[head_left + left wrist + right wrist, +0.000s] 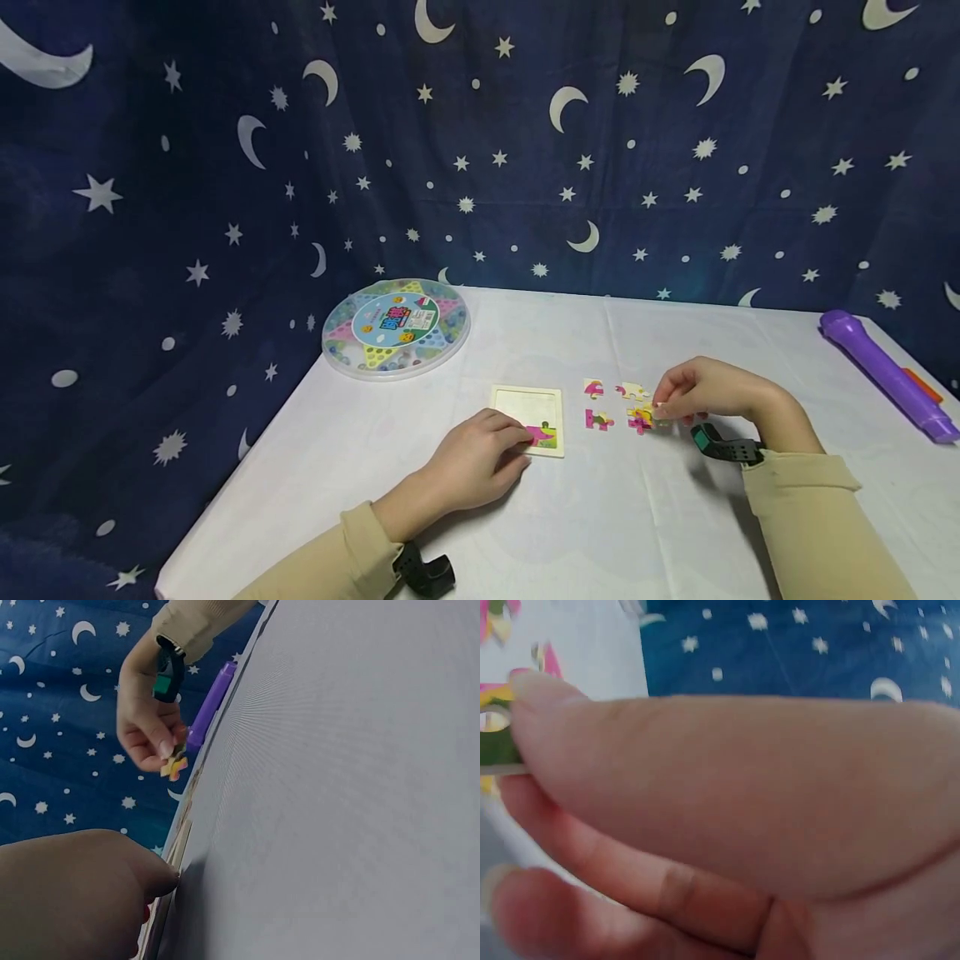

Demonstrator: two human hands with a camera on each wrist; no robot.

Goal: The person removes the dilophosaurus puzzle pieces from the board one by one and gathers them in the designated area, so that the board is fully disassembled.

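Observation:
A small cream puzzle tray [527, 405] lies on the table, a pink and green puzzle piece [549, 435] set in its near right corner. My left hand [476, 458] holds the tray at its near left corner, fingers over the pink part and thumb [161, 876] at the near edge. To the right, my right hand [708, 390] pinches a yellow, pink and green puzzle piece [174, 766] between thumb and fingers; it is raised off the table in the left wrist view. The right wrist view shows the thumb [547, 712] pressed on this piece [496, 750].
Loose puzzle pieces lie between tray and right hand, among them a pink and white one [593, 388], a pink and green one [597, 420] and a pale one [633, 391]. A round marble game box [397, 327] sits back left; a purple tube [888, 375] lies far right.

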